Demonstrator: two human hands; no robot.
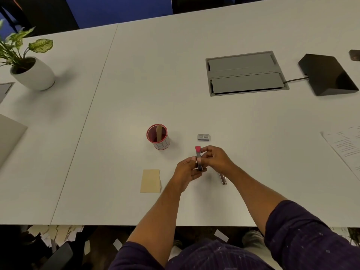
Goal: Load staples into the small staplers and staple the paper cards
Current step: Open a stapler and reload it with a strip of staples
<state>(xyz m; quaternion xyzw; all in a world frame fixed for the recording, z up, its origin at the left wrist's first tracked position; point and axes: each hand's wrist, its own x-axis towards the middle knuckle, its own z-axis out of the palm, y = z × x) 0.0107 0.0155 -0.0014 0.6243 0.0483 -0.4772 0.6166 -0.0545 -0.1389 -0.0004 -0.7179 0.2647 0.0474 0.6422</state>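
Note:
A small stapler with a pink end (198,152) is held above the white table (136,94), its pink tip pointing away from me. My left hand (187,172) grips its lower metal body, and my right hand (214,158) pinches it near the upper part. A second metal stapler (223,179) lies on the table just under my right wrist. A small grey staple box (204,137) sits beyond the hands. A stack of tan paper cards (151,181) lies to the left of my left hand.
A red-rimmed cup (158,137) holding a tan strip stands left of the staple box. A potted plant (29,63) is far left, a grey cable hatch (245,73) and a black device (325,75) far right, printed sheets (346,145) at the right edge.

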